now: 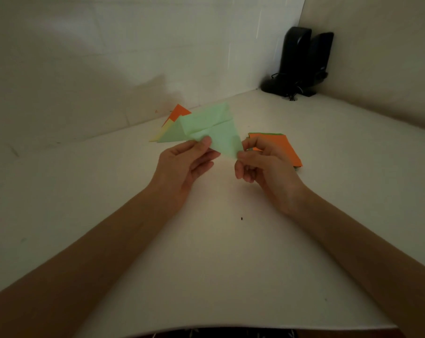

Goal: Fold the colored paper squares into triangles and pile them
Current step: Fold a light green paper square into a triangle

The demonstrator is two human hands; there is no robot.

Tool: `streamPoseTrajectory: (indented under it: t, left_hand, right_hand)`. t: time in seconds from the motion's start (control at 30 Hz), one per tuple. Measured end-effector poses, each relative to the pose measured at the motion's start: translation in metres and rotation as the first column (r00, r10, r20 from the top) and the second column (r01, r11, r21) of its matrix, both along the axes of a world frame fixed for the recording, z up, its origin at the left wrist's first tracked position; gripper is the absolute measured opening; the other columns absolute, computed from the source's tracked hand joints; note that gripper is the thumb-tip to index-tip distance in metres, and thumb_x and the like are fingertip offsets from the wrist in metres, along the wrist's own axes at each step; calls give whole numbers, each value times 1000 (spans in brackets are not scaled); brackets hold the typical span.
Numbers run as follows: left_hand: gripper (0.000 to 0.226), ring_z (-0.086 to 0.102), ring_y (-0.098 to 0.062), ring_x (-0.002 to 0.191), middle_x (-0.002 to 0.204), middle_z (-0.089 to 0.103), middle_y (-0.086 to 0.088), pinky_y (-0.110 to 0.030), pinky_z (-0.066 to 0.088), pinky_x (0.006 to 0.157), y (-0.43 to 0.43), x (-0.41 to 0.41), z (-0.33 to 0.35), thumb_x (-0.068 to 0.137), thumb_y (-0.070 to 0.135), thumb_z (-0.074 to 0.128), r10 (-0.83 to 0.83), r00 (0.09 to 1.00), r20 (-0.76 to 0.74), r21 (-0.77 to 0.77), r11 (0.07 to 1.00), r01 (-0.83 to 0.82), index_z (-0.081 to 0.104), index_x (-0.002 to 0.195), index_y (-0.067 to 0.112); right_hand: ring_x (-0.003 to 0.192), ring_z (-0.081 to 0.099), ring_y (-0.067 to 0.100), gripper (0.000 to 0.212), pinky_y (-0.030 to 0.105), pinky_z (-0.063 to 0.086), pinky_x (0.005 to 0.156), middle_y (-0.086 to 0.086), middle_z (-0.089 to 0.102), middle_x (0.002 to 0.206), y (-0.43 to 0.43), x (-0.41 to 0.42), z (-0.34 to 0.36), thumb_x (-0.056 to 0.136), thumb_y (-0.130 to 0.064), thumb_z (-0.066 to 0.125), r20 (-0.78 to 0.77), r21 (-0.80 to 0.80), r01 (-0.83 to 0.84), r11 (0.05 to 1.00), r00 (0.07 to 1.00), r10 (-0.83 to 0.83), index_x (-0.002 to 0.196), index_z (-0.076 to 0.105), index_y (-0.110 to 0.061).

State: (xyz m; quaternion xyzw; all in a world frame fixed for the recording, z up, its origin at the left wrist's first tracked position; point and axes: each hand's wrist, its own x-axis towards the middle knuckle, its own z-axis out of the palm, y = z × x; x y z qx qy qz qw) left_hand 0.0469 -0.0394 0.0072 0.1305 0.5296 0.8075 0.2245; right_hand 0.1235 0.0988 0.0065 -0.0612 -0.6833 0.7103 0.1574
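Our two bare forearms point(89, 252) reach forward from the bottom corners over a white table point(211, 264). On the left, our left hand point(182, 164) pinches the light green paper point(216, 128) at its lower left edge, thumb on top and fingers underneath. Behind that hand, near the wall point(84, 69), lies the pile of folded triangles point(173, 135): a green one in front, a yellow one peeking out at the left, an orange one at the back.

In the middle, the light green paper is held up off the table between both hands, partly folded, with creases across it and one flap raised. It hides part of the pile in our view.

To the right, our right hand point(262, 167) pinches the paper's lowest corner between thumb and forefinger, the other fingers curled in. Just behind this hand the stack of unfolded squares point(279, 147) lies flat, orange on top with green edges showing beneath. Far right, in the corner, stand two black speakers point(301, 62).
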Motion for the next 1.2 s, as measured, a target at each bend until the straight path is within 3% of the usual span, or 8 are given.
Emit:
streamPoseTrajectory:
  t: [0.2, 0.37, 0.47, 0.57, 0.67, 0.9, 1.07, 1.2]
  left_hand:
    - [13, 67, -6, 66, 66, 69, 6, -17, 53, 59, 0, -1, 1, 91, 14, 56, 91, 995, 32, 77, 993, -93, 63, 80, 14]
    - [15, 68, -9, 65, 66, 70, 4, -18, 52, 57, 0, 2, 1, 93, 14, 54, 144, 967, -210, -60, 985, -160, 65, 84, 10]
    - [17, 67, -7, 64, 65, 70, 6, -17, 52, 58, 1, 5, 0, 94, 14, 54, 137, 941, -311, -117, 976, -181, 66, 82, 12]
    - [17, 67, -6, 63, 64, 70, 7, -17, 52, 58, 1, 7, 1, 93, 16, 55, 159, 930, -331, -131, 968, -212, 67, 81, 13]
    - [13, 68, -9, 67, 69, 71, 5, -18, 52, 60, 1, 8, 2, 91, 19, 59, 150, 950, -273, -103, 978, -183, 67, 83, 12]
    - [11, 65, -9, 62, 62, 68, 7, -27, 58, 67, -1, 5, 0, 87, 8, 62, 39, 914, -403, -249, 957, -151, 66, 78, 12]
    - [10, 64, -6, 62, 71, 67, -2, -20, 56, 63, 0, 9, -3, 88, 4, 59, -105, 915, -389, -312, 950, -24, 66, 82, 7]
    - [14, 64, -3, 65, 70, 68, 8, -16, 50, 63, -2, 7, -3, 92, 9, 56, -86, 929, -360, -305, 952, -29, 67, 83, 12]
  right_hand:
    - [46, 45, 15, 13, 26, 34, 51, 8, 62, 55, 0, 1, 0, 89, 3, 46, 56, 17, -28, 999, 998, 27, 84, 47, -9]
    - [60, 52, 18, 6, 32, 38, 59, 12, 64, 71, 0, 0, -3, 93, -11, 51, 55, 96, -18, 995, 998, 12, 90, 52, -6]
    - [81, 60, 22, 32, 40, 46, 72, 18, 66, 97, -4, 0, -3, 91, -22, 59, 35, 129, -3, 992, 999, -1, 113, 54, 1]
    - [74, 61, 21, 23, 35, 46, 63, 1, 70, 80, -5, 1, -1, 88, -8, 60, -17, 182, 20, 983, 1000, -17, 109, 57, 0]
    - [72, 61, 26, 23, 33, 45, 59, 4, 69, 77, -5, 2, 0, 87, -4, 61, -30, 184, 59, 981, 998, -54, 108, 57, 4]
    - [83, 63, 16, 7, 36, 52, 74, 1, 67, 88, -5, 2, 1, 90, -21, 58, 10, 87, 20, 996, 1000, -21, 92, 62, -15]
    - [54, 55, -4, 17, 10, 41, 54, -13, 62, 54, 3, 1, -1, 84, -1, 64, -74, 175, 176, 969, 983, -165, 77, 59, -16]
    - [51, 50, -3, 20, 10, 39, 51, -14, 58, 52, 3, 2, -1, 84, 3, 63, -82, 221, 135, 966, 989, -119, 77, 57, -15]
